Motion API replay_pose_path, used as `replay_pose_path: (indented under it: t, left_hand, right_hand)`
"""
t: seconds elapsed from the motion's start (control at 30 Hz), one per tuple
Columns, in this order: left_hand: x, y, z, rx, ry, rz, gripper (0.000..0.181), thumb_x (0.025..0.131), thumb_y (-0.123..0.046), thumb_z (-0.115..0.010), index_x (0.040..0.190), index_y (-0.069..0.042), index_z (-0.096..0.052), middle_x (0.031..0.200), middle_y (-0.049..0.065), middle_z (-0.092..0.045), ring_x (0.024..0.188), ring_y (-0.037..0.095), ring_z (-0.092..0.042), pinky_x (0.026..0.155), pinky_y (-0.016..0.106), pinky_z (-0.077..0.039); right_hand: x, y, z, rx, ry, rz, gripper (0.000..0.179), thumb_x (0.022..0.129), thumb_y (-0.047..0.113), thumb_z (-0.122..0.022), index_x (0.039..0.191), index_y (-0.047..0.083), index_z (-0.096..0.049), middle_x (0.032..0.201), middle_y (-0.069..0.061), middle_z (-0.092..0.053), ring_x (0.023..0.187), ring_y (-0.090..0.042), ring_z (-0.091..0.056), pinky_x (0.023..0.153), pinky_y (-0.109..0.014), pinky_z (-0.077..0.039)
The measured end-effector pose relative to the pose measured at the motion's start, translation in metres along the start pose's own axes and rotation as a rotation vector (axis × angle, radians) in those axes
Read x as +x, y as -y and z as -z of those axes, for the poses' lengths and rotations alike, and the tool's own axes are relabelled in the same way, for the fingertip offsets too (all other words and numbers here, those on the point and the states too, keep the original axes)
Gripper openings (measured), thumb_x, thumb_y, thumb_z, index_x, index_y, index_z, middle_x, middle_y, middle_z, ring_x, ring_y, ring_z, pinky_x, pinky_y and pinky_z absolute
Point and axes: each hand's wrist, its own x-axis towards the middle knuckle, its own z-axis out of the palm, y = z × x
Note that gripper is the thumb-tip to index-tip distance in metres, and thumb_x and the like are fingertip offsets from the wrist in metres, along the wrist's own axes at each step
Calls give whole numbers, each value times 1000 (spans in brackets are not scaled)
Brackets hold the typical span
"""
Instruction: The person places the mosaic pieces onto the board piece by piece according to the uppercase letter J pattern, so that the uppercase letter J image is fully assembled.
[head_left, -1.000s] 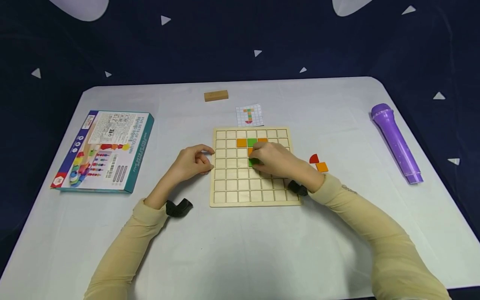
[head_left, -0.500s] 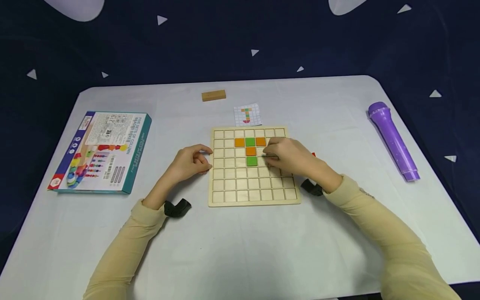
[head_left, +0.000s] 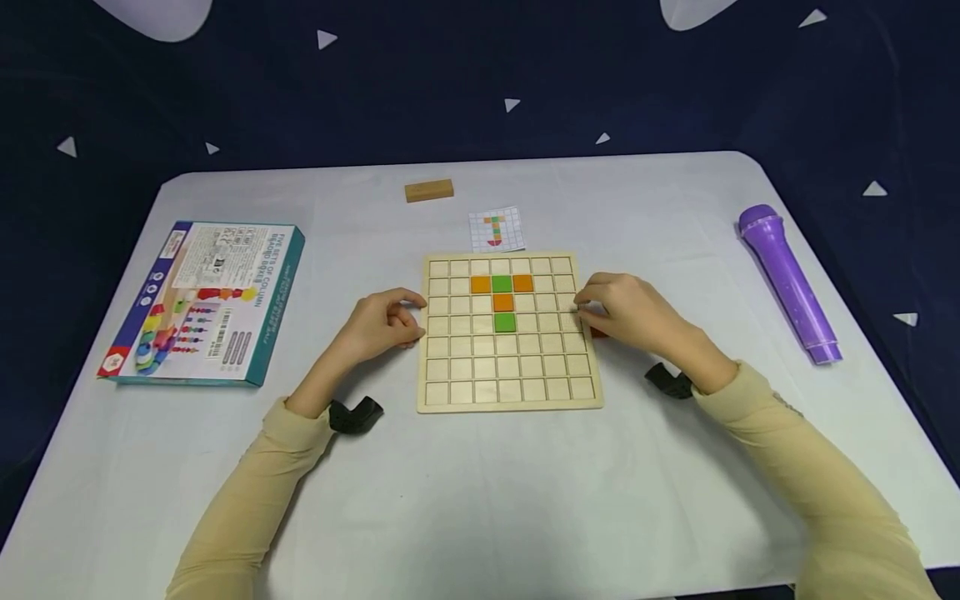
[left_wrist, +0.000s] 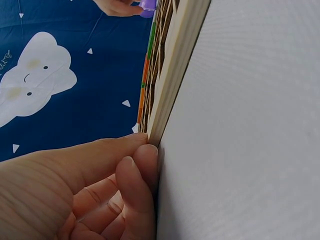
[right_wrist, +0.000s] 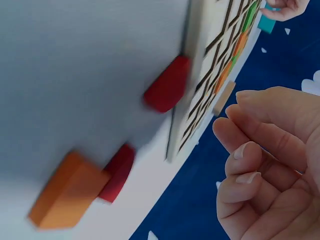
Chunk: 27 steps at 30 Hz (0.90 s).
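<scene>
The wooden grid board (head_left: 510, 392) lies mid-table. Orange tiles (head_left: 480, 285) and green tiles (head_left: 505, 322) form a T shape in its cells. My left hand (head_left: 378, 323) rests its fingertips against the board's left edge, with its other fingers curled. At the right edge is my right hand (head_left: 626, 310), fingers loosely bent, nothing held. Under it in the right wrist view are a red quarter-circle piece (right_wrist: 169, 85) near the board's side, a second red piece (right_wrist: 119, 172) and an orange square tile (right_wrist: 67, 192). In the head view the hand mostly hides them.
A pattern card (head_left: 497, 229) and a small wooden block (head_left: 429, 191) lie behind the board. To the left is a flat toy box (head_left: 206, 304). A purple flashlight-shaped tube (head_left: 789, 283) lies at the right. Each wrist carries a black device (head_left: 356, 416).
My right hand has withdrawn from the green tile, which now lies in a cell below the orange one, and moved right to the board's edge. My left hand has stayed put.
</scene>
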Motion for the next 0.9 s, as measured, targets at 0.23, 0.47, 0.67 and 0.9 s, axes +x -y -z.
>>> replay_pose_path:
  t: [0.23, 0.47, 0.67, 0.9]
  left_hand:
    - [0, 2, -1, -4, 1, -4, 38, 82, -7, -68, 118, -3, -58, 78, 14, -68, 58, 11, -61, 59, 25, -47]
    - [1, 2, 0, -1, -1, -9, 37, 82, -7, -68, 118, -3, -58, 78, 14, -68, 58, 11, -61, 59, 25, -46]
    - [1, 1, 0, 4, -2, -11, 37, 82, -7, -68, 118, -3, -58, 78, 14, -67, 58, 12, -61, 58, 25, -46]
    - [0, 1, 0, 10, -3, -6, 37, 82, -7, -68, 118, -3, -58, 78, 14, -68, 59, 12, -60, 58, 25, -46]
  right_hand:
    - [-16, -13, 4, 6, -58, -11, 11, 79, 3, -69, 89, -1, -71, 87, -11, -69, 71, -19, -64, 64, -35, -51]
    - [-30, -24, 6, -27, -104, -11, 8, 78, 2, -69, 86, 0, -70, 81, -9, -68, 62, -14, -55, 58, -29, -44]
    - [-41, -30, 9, -31, -117, -50, 7, 77, 0, -69, 84, 2, -71, 82, -8, -69, 64, -15, -54, 59, -30, -43]
    - [-53, -35, 10, -34, -121, -76, 8, 75, -1, -68, 83, 0, -70, 82, -11, -70, 63, -16, -52, 58, -31, -43]
